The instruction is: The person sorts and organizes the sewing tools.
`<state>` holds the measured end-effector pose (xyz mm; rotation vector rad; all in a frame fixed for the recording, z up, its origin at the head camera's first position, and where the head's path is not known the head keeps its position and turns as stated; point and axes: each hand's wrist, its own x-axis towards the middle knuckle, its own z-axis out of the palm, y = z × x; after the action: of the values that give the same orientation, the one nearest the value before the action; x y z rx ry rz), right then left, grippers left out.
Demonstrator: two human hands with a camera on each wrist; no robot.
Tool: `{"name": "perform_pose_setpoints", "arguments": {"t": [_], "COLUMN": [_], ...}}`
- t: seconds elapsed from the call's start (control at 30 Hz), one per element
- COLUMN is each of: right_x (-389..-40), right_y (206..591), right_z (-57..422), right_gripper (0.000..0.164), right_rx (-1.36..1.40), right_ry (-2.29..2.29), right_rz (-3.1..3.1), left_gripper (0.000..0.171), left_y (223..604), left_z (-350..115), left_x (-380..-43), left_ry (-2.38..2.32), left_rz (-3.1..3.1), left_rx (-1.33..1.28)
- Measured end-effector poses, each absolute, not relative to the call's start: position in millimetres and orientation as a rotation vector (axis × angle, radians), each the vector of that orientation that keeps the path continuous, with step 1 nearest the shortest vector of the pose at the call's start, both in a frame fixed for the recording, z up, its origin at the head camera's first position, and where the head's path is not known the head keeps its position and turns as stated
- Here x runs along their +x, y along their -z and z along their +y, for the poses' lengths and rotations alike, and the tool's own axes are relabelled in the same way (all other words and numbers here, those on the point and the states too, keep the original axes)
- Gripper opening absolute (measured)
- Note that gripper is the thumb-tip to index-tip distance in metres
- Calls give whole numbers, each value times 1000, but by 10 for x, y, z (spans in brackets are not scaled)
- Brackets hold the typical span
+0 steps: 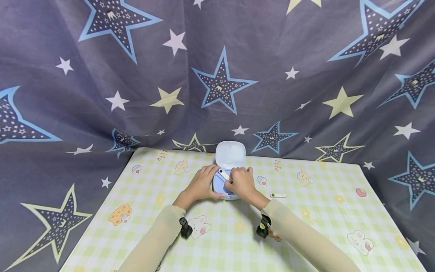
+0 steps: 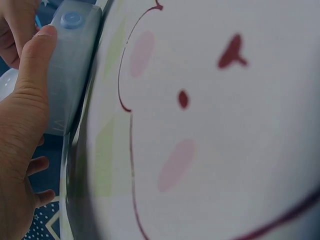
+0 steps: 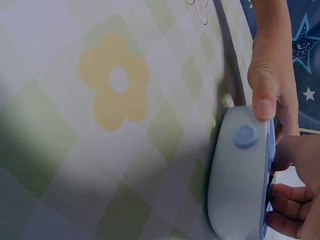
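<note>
A light blue case (image 1: 219, 185) stands on the table, its pale lid (image 1: 230, 154) raised at the back. My left hand (image 1: 203, 183) grips the case from the left, thumb on the front rim and fingers along the far side. Inside it shows a slim white tool (image 1: 224, 175) with a dark round spot at its end. Over the case's right side, my right hand (image 1: 242, 181) pinches this tool with curled fingers; the tool's lower end is hidden by the hand. In the right wrist view, a round blue button (image 3: 245, 136) marks the case's front.
A small, slim white item with a reddish end (image 1: 278, 195) lies on the table right of the case. A checked cloth with cartoon prints (image 1: 153, 234) covers the table. Behind it hangs a dark star-patterned curtain (image 1: 272, 49).
</note>
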<state>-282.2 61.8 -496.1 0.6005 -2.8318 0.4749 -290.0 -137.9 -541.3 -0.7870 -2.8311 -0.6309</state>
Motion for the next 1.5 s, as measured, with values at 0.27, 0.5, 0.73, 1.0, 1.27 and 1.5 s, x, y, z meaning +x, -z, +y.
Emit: {"name": "perform_pose_setpoints", "arguments": {"t": [0.27,0.5,0.73,1.0,1.27,1.5], "right_x": [-2796,-2767,-2747,-2805,-2827,-2809], "right_y": [4994,5026,5009,4812,4626,4653], "right_z": [641,677,740,1018,1502,1898], "right_gripper": [26,23,21,35,33,29], "right_rx": [677,757,829,968,1035,1125], "right_ry": [-402,-291,-246,-243,-295,-240], "right_rz": [-2724,-2596,-2621,-2641,-2654,-2598], "left_gripper": [117,118,117,118,118,117], "left_y": [5425,5436,5467,5469,5465,5493], "left_z": [-1374,-1366,-1368,-1375,-1370,-1361], "left_x": [-2901,-2894,-2897,-2915,-2933,-2935], "left_ry": [617,629,614,623,683,679], "left_rz": [-2813,-2833,-2845,-2829,-2802,-2799], "left_rx": [-792,-776,-780,-781,-785,-776]}}
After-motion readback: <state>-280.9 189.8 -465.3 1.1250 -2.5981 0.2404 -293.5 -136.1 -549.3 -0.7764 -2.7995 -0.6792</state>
